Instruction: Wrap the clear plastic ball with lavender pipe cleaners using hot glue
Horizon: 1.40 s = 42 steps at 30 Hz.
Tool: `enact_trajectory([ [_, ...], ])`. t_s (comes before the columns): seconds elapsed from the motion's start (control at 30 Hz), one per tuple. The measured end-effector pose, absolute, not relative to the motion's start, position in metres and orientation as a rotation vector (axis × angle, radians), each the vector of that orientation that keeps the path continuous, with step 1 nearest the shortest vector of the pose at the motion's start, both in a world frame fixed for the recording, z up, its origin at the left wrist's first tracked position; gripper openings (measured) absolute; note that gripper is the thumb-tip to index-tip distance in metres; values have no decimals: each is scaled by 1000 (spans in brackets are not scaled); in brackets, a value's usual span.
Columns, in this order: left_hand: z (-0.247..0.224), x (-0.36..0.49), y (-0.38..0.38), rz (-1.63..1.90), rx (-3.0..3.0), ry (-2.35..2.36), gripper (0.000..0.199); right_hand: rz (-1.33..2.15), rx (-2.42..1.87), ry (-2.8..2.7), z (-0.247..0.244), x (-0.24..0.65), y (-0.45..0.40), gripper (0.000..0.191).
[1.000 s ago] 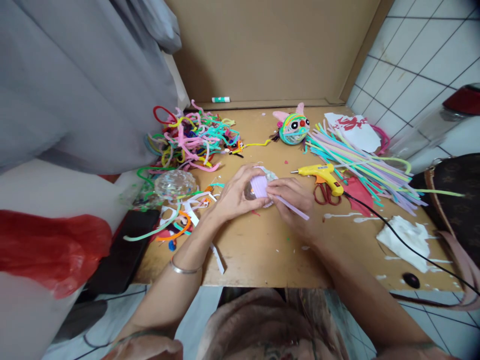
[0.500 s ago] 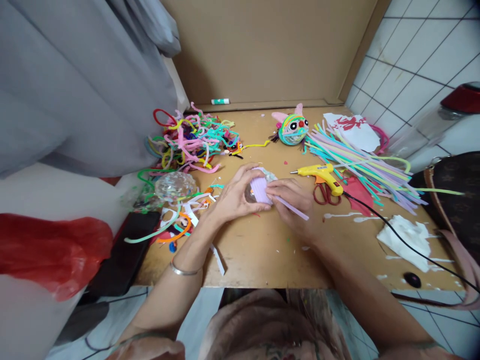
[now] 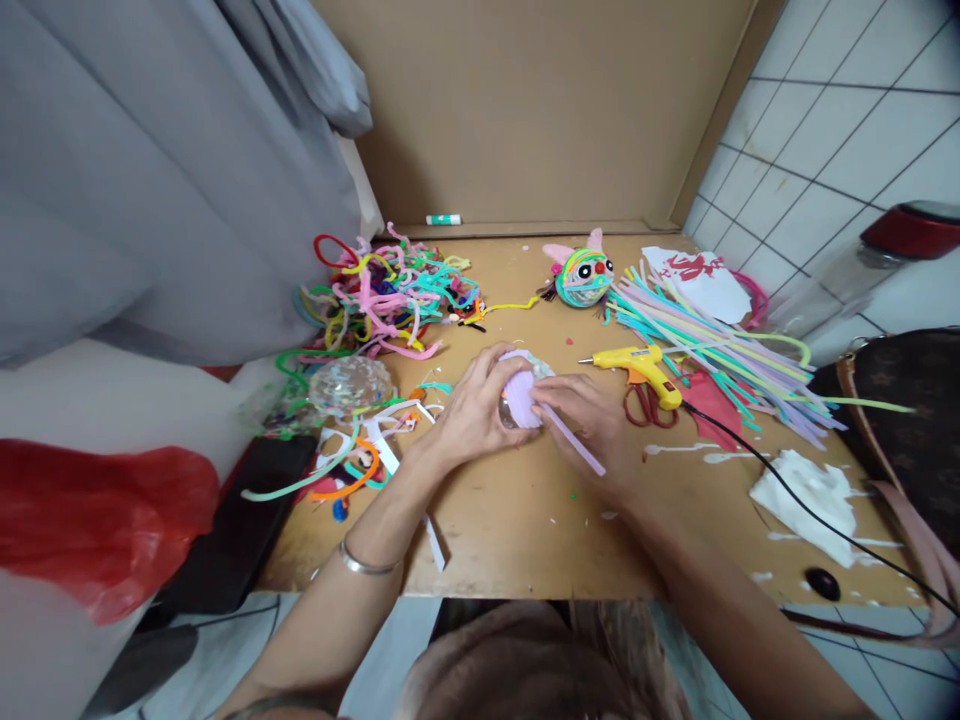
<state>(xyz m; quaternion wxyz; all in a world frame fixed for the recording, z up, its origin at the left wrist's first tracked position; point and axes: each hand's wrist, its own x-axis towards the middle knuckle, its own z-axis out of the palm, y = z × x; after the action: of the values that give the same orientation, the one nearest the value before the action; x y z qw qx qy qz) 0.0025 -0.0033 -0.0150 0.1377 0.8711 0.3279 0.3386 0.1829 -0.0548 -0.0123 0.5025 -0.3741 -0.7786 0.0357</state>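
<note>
My left hand (image 3: 480, 405) is closed round a small clear ball (image 3: 517, 398) partly covered with lilac pipe cleaner. Between the fingertips of my right hand (image 3: 581, 420) is a lilac pipe cleaner (image 3: 574, 440), pressed against the ball's right side with its free end pointing down and right. A pale bluish patch shows at the top of the ball; my fingers hide much of the rest. Right of my hands lie a yellow hot glue gun (image 3: 637, 370) and red-handled scissors (image 3: 651, 410).
Tangled pipe cleaners (image 3: 390, 290) heap at the back left, near a clear textured ball (image 3: 350, 385). Straight pastel pipe cleaners (image 3: 720, 340) lie at the right, beside a decorated ball with pink ears (image 3: 585, 276). The glue gun's black cord (image 3: 780, 465) crosses the right side past crumpled tissue (image 3: 806, 500).
The whole view has shifted slightly, so the table sits a little lower. The free end of the lilac pipe cleaner has swung downward; both hands keep their hold.
</note>
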Motion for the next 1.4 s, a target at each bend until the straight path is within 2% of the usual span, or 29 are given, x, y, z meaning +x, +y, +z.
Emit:
enact_trajectory([
  [0.2,-16,2,0,1096,2356,906,71,408,-1040,-1610,-11,187,-52,36],
  [0.4,-6,3,-3,965,1973,990,77,1077,-816,-1027,-15,198,-38,39],
  [0.57,-8,3,-2,925,1941,975,76,1274,-739,-796,-14,200,-35,43],
  [0.7,-8,3,0,939,1973,989,76,1264,-789,-755,-12,198,-36,44],
  [0.8,-6,3,-1,942,1977,992,75,1179,-885,-807,-10,194,-37,37],
  [1.07,-3,5,-3,957,1988,1008,73,859,-1063,-997,-10,189,-38,26],
  [1.27,1,1,-2,889,1895,1005,75,546,-1185,-909,-11,203,-29,29],
  [1.4,-1,-3,3,869,1843,983,76,436,-1196,-873,-16,214,-21,23],
])
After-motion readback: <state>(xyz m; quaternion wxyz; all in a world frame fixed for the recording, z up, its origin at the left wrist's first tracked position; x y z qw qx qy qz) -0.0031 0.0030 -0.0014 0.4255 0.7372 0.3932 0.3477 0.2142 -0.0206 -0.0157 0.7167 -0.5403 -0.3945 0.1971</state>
